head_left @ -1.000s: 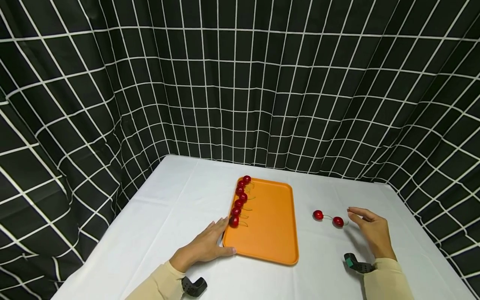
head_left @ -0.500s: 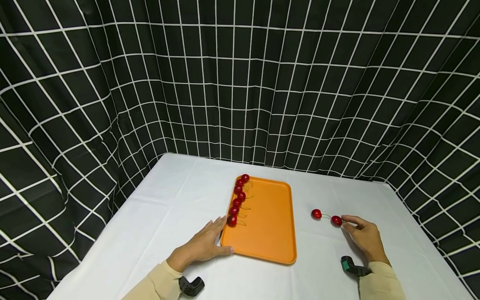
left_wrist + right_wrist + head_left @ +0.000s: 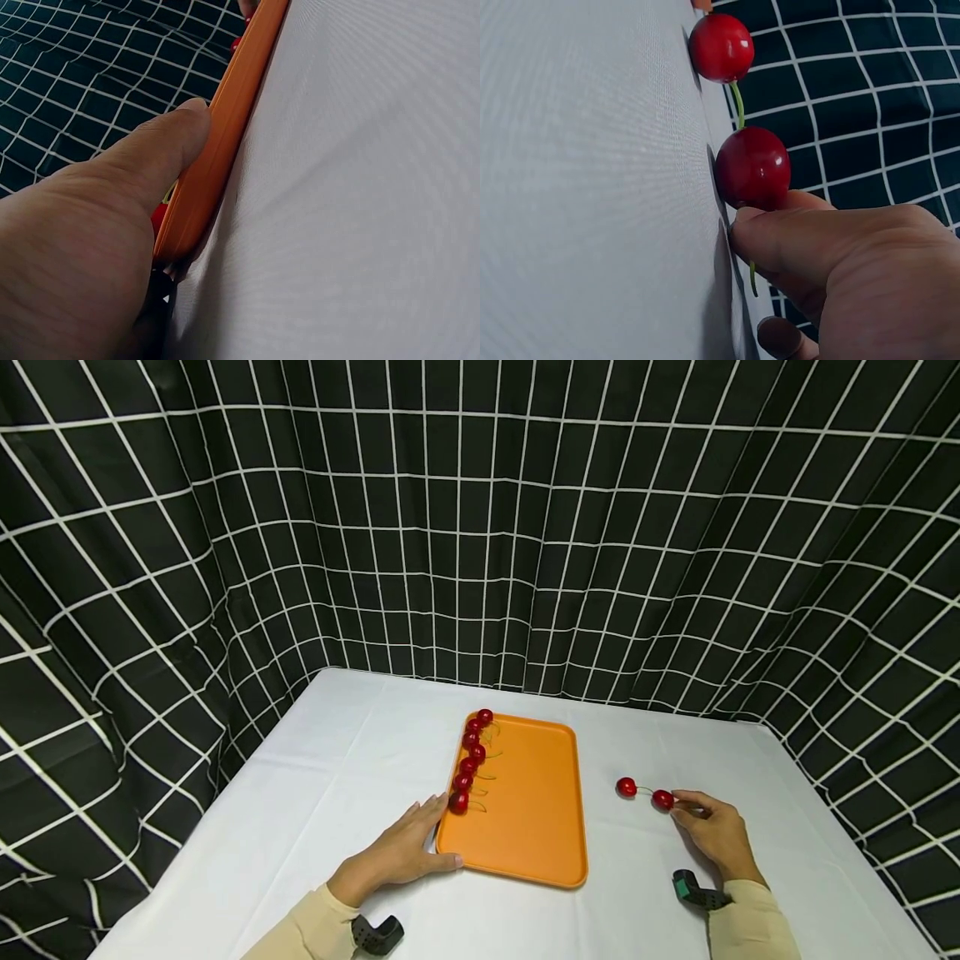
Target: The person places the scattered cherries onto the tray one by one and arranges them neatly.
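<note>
My right hand (image 3: 716, 833) pinches a red cherry (image 3: 754, 169) at its stem end, the green stem poking out below the thumb. Beyond it, a second cherry (image 3: 626, 787) lies on the cloth, its stem reaching toward the first. At the near left corner of an orange tray (image 3: 525, 810), my left hand (image 3: 397, 852) rests with fingers straight along the left side. Its thumb (image 3: 169, 139) lies against the front rim. Several cherries with stems stand in a row down the tray's left edge, the nearest cherry (image 3: 458, 802) right by the left fingertips.
A white cloth (image 3: 315, 760) covers the table beneath the tray. Black curtains with a white grid (image 3: 450, 527) enclose the back and sides. Each wrist wears a black camera mount, such as the right mount (image 3: 701, 892).
My right hand has moved left, from just off the cherry's stem to pinching the cherry. The left hand keeps its place at the tray corner. The whole head view has shifted slightly.
</note>
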Available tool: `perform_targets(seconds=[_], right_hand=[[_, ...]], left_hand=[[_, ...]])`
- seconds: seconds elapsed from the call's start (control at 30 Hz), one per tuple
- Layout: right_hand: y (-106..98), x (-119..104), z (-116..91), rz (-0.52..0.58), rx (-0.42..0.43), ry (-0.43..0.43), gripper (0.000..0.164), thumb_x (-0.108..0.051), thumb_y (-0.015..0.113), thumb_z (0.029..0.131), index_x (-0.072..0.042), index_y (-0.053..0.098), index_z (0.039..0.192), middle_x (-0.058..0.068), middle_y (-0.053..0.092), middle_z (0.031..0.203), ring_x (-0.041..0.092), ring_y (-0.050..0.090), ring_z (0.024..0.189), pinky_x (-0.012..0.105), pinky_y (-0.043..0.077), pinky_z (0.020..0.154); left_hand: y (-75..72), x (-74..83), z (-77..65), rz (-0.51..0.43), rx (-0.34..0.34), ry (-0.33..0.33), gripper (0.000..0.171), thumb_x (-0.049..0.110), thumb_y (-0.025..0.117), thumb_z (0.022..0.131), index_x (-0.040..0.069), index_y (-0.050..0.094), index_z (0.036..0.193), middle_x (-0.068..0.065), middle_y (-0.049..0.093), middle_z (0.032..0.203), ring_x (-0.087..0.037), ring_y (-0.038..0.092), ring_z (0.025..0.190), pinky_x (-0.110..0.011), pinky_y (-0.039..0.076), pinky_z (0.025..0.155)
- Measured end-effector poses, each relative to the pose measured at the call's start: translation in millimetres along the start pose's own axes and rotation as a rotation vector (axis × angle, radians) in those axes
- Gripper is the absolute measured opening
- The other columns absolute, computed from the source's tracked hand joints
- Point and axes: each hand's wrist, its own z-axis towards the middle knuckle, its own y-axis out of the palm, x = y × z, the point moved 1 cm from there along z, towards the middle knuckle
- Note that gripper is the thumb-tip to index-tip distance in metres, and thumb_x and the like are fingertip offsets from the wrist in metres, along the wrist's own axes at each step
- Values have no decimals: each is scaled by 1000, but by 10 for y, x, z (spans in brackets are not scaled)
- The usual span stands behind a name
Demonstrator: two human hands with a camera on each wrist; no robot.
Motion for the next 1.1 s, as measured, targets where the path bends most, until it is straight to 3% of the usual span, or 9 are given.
perform_targets(seconds=[0.33, 0.47, 0.63, 0.83, 1.1], right_hand=[[5, -50, -2, 34, 50, 51, 25, -12, 71, 87, -5, 72, 110, 10, 69, 94, 20, 53, 80, 30, 41, 65], [-67, -65, 20, 144, 154, 57, 24, -16, 72, 87, -6, 73, 109, 1, 70, 87, 13, 49, 72, 24, 37, 57], [-212, -133, 17, 278, 223, 102, 26, -20, 72, 88, -5, 72, 109, -10, 69, 82, 11, 47, 78, 22, 35, 61], [-391, -345, 43, 315, 254, 153, 26, -26, 75, 86, -8, 74, 104, -10, 64, 88, 10, 45, 85, 23, 36, 59], [-516, -726, 43, 405, 345, 111, 20, -20, 77, 84, -4, 74, 95, -8, 63, 82, 9, 45, 84, 23, 34, 52]], left_hand=[[-27, -15, -35, -4, 14, 5, 106, 64, 66, 79, 4, 22, 153, -11, 21, 157, -27, 17, 143, -45, 8, 116], [-20, -16, -21, -3, 14, 14, 105, 65, 66, 80, 4, 21, 153, -10, 21, 157, -25, 16, 143, -43, 7, 116], [3, -6, -12, -13, 6, 5, 105, 65, 66, 79, 5, 22, 154, -9, 21, 157, -25, 16, 143, -43, 7, 116], [10, 1, -12, -14, 4, -5, 106, 65, 67, 78, 6, 22, 154, -8, 21, 157, -24, 16, 143, -42, 8, 116], [-8, 7, -13, -30, 6, -1, 106, 64, 67, 79, 4, 22, 153, -10, 22, 157, -25, 16, 143, -43, 7, 116]])
